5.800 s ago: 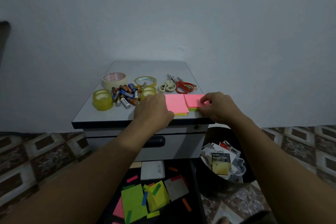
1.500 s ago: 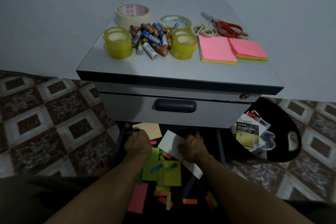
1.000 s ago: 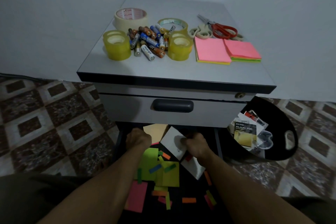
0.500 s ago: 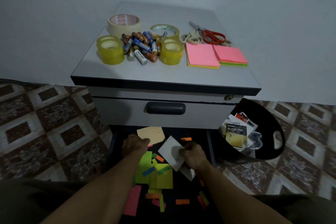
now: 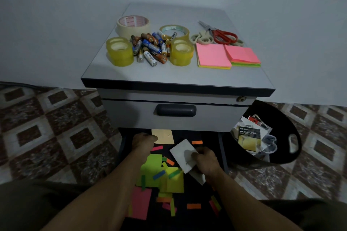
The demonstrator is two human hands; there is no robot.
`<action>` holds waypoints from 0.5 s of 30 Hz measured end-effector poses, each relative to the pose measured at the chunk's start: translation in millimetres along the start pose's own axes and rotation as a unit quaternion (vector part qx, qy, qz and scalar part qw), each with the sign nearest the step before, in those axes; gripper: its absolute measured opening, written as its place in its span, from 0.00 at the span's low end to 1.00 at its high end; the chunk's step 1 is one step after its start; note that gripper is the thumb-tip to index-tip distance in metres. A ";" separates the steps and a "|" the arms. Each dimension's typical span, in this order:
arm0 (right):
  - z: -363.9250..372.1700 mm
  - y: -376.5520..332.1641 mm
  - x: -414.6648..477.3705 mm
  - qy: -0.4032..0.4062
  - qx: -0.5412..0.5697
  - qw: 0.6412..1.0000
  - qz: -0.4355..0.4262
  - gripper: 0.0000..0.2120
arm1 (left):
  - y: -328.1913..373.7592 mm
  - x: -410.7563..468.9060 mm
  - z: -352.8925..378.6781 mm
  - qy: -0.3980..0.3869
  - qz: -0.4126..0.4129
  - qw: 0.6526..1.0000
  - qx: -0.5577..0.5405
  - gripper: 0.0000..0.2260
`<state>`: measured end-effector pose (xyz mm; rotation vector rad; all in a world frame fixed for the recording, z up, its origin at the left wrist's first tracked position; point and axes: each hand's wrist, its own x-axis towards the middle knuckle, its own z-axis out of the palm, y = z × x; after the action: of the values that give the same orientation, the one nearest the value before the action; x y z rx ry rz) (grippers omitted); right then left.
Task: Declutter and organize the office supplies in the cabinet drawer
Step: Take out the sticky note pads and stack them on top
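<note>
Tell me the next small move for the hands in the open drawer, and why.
Probably lift the white pad out of the drawer and set it on the cabinet top beside the pink note stacks. The right hand pinches it, and the tapes, batteries and scissors up there lie sorted by kind, while loose notes lie below.

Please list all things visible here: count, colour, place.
cabinet: 1, grey, centre
tape: several rolls, cream and yellow, top left
batteries: pile, mixed, between tape rolls
scissors: at least 2, red and cream, top back
pads: 2, pink-topped, top right
drawer: 1, black inside, open below
notes: many, green, yellow, pink, in drawer
tan card: 1, drawer back
bin: 1, black, right of cabinet
left hand: 1, by tan card
right hand: 1, holds white card
</note>
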<state>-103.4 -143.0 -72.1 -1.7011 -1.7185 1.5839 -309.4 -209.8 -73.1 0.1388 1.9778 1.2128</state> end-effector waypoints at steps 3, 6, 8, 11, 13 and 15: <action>-3.2 -0.2 -2.7 0.001 0.051 0.999 0.005 0.05 | -0.6 -7.7 -9.2 0.002 0.010 1.000 -0.013 0.08; -4.3 -1.4 -5.7 -0.019 0.114 0.993 0.023 0.07 | -4.4 -20.2 -17.8 -0.045 -0.018 0.999 -0.001 0.08; -4.7 -2.9 -7.9 -0.034 0.125 0.991 0.029 0.08 | -9.0 -29.7 -21.9 -0.107 -0.048 0.993 -0.014 0.11; -3.8 -6.0 -18.0 -0.070 0.127 0.989 0.040 0.07 | -16.5 -45.3 -25.0 -0.176 -0.089 0.978 -0.068 0.12; -2.1 -7.7 -27.2 -0.099 0.113 0.987 0.053 0.07 | -22.7 -52.9 -24.3 -0.212 -0.099 0.968 -0.092 0.12; 1.6 -7.8 -32.4 -0.119 0.081 0.988 0.064 0.08 | -26.6 -58.5 -22.6 -0.236 -0.100 0.962 -0.091 0.14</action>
<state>-99.7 -168.3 -50.8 -1.6268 -1.5562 1.9964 -277.0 -267.3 -55.9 0.1197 1.4248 1.1012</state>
